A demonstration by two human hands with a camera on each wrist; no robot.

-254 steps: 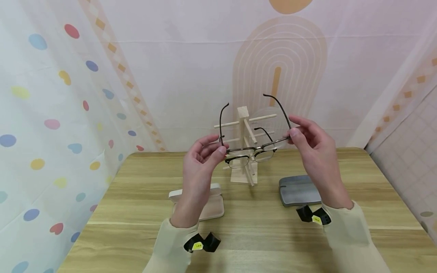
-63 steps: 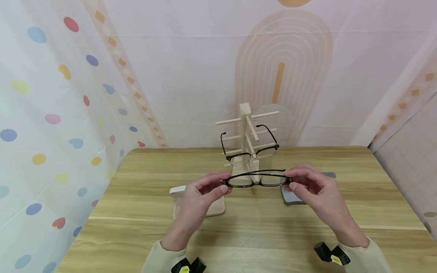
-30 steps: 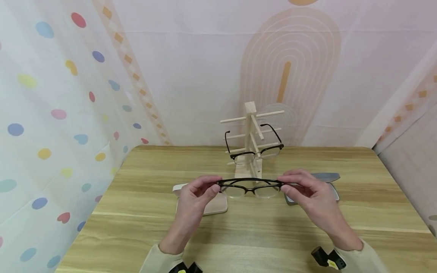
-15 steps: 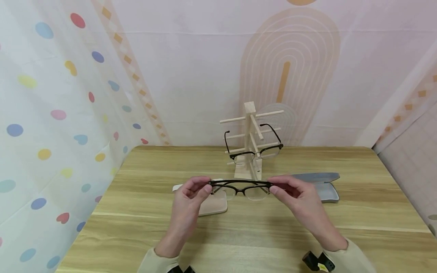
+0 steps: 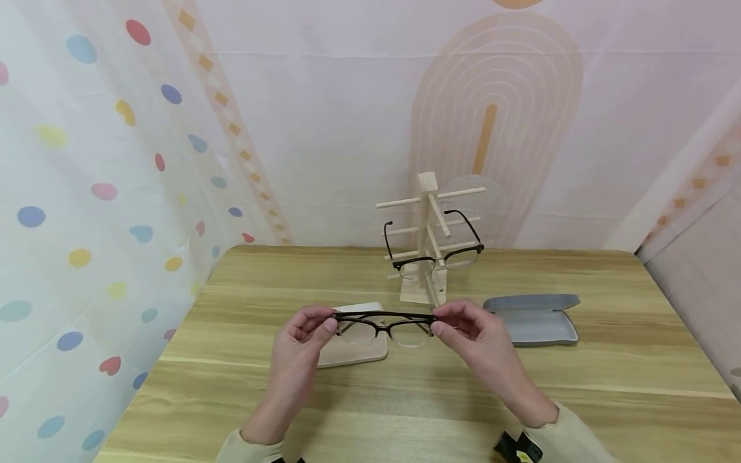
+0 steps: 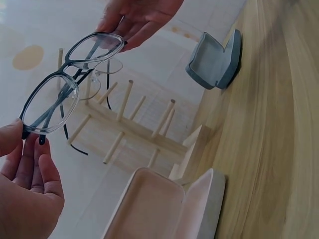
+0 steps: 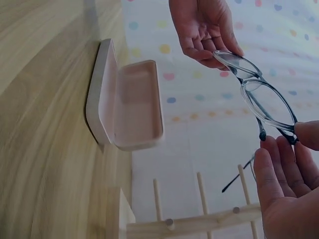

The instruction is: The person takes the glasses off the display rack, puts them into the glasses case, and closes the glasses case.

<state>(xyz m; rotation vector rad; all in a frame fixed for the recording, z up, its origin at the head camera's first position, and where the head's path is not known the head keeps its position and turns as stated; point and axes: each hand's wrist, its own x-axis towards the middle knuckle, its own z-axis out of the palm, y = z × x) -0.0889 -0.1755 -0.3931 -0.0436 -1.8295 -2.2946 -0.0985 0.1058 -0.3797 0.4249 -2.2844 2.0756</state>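
A pair of black-rimmed eyeglasses [image 5: 382,314], with its temples folded behind the lenses, is held level between both hands. My left hand [image 5: 296,354] pinches one end between thumb and fingers, and my right hand [image 5: 483,347] pinches the other end the same way. In the head view the glasses overlap an open white glasses case [image 5: 359,355] with a pink lining; the left wrist view shows them raised above the table. My left hand hides part of that case. In the right wrist view, the folded temple tips of the eyeglasses [image 7: 271,104] show near my right fingers.
Behind the hands stands a wooden peg rack [image 5: 427,186] carrying a second pair of glasses [image 5: 413,260] with open temples. An open grey glasses case [image 5: 538,328] lies right of my right hand. The wooden table [image 5: 405,411] ends at a patterned curtain [image 5: 324,128].
Earlier, both hands held glasses with temples spread, up by the rack. The temples are folded now. Over the last second, both hands have carried the glasses left, toward the white case.
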